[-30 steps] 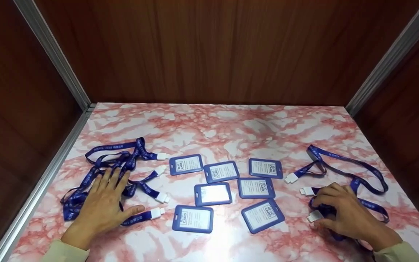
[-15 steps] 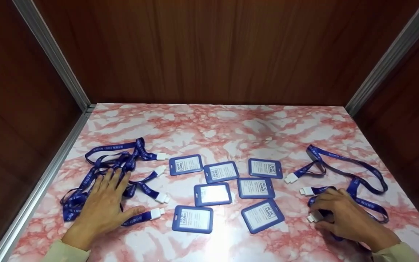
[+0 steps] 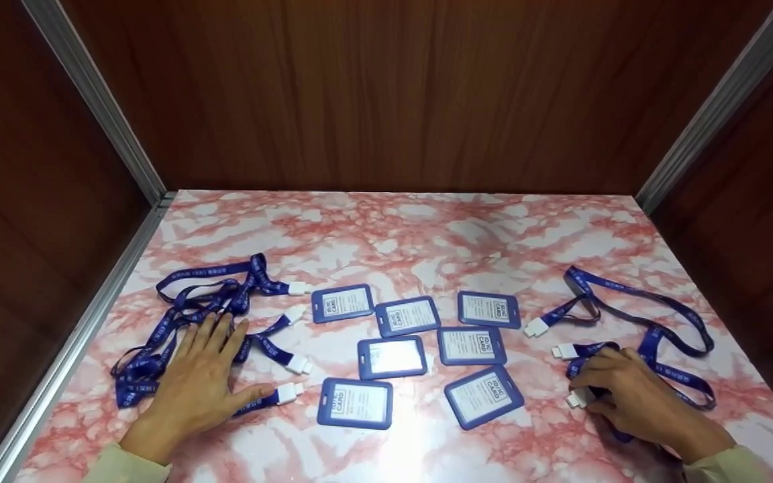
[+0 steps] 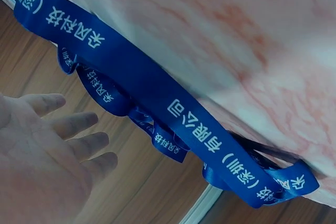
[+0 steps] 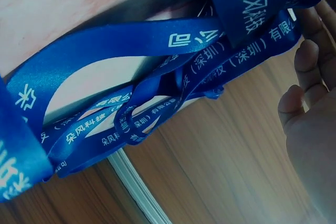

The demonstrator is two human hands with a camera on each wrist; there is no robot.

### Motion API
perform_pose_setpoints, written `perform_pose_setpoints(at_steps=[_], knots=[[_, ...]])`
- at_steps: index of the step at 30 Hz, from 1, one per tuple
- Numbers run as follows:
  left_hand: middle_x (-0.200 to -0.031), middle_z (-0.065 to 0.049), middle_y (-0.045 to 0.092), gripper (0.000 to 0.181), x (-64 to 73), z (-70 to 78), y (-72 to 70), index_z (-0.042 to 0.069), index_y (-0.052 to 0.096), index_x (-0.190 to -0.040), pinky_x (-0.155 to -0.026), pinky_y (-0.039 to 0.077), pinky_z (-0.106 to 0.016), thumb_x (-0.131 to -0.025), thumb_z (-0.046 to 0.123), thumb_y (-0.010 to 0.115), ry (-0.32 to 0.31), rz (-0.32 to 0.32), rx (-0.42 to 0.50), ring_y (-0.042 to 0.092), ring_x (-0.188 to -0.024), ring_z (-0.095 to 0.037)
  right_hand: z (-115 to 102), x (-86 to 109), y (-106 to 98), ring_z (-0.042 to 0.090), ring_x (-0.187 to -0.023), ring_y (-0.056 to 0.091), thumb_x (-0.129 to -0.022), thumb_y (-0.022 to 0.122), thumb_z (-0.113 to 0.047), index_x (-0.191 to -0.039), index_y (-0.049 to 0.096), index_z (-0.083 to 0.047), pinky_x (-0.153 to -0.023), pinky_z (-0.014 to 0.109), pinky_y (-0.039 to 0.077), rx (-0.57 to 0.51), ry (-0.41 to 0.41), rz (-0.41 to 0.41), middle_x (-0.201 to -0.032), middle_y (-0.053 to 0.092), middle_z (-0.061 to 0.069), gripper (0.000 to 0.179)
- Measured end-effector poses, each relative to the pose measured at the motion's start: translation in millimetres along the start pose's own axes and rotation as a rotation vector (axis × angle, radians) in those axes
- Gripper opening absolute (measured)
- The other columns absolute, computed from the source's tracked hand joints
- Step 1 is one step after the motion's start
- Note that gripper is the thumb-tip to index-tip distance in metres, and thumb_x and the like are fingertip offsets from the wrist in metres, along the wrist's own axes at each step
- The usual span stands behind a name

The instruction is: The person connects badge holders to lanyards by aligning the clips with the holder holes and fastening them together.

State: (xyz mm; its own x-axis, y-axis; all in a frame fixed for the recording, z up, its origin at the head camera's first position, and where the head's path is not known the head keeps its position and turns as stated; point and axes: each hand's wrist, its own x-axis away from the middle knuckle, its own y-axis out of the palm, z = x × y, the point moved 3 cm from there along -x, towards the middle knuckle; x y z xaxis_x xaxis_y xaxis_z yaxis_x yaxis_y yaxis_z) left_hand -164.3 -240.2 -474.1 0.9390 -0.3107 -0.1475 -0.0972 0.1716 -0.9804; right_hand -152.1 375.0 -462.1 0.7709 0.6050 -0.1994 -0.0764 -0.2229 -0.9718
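Observation:
Blue lanyards [image 3: 202, 273] with white printing lie tangled at the left, their white clips pointing toward the middle. Over their near part my left hand [image 3: 198, 382] lies spread, palm down, with fingers straight. A loose strap [image 4: 126, 66] crosses the left wrist view beside its fingers. At the right, my right hand [image 3: 635, 396] has curled fingers and pinches a blue lanyard close to its white clip [image 3: 580, 398]. Part of that lanyard is hidden beneath the hand. In the right wrist view, twisted blue straps [image 5: 121, 40] reach the fingertips.
Several blue-framed card holders [image 3: 356, 404] lie flat mid-table, between the two lanyard groups. Another lanyard [image 3: 682, 308] loops behind the right hand, its white clip [image 3: 536, 327] toward the cards. Brown wood-grain panels [image 3: 400, 94] enclose the marbled table [image 3: 386, 228].
My left hand has shifted slightly to the right over the lanyards. The right thumb and fingers have drawn in around the lanyard's clip end. The card holders stay in place.

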Motion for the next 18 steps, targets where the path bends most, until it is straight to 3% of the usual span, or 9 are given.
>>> perform_pose_setpoints(at_steps=[4, 12, 18], knots=[[-0.162, -0.028, 0.028, 0.112, -0.6, 2.4, -0.6, 0.002, 0.035, -0.158, -0.123, 0.013, -0.059, -0.083, 0.083, 0.055, 0.006, 0.006, 0.004, 0.016, -0.152, -0.047, 1, -0.2, 1, 0.008, -0.094, 0.053, -0.065, 0.095, -0.015, -0.101, 0.078, -0.031, -0.074, 0.033, 0.030, 0.017, -0.012, 0.008, -0.102, 0.069, -0.017, 0.043], [-0.162, -0.027, 0.029, 0.109, -0.8, 8.8, -0.5, 0.001, 0.037, -0.156, -0.122, 0.014, -0.059, -0.084, 0.079, 0.059, 0.021, 0.013, 0.010, 0.019, -0.152, -0.047, 1, 0.3, 2, 0.007, -0.096, 0.054, -0.074, 0.091, -0.018, -0.105, 0.077, -0.034, -0.077, 0.033, 0.030, 0.001, 0.075, -0.074, -0.103, 0.068, -0.021, 0.038], [-0.161, -0.027, 0.032, 0.107, -1.9, 15.9, -0.2, 0.001, 0.038, -0.156, -0.122, 0.016, -0.060, -0.084, 0.076, 0.062, 0.041, 0.043, 0.027, 0.022, -0.150, -0.048, -2, -0.4, 2, 0.006, -0.094, 0.054, -0.074, 0.091, -0.020, -0.106, 0.077, -0.033, -0.075, 0.032, 0.032, -0.012, 0.035, -0.029, -0.103, 0.068, -0.020, 0.037]])
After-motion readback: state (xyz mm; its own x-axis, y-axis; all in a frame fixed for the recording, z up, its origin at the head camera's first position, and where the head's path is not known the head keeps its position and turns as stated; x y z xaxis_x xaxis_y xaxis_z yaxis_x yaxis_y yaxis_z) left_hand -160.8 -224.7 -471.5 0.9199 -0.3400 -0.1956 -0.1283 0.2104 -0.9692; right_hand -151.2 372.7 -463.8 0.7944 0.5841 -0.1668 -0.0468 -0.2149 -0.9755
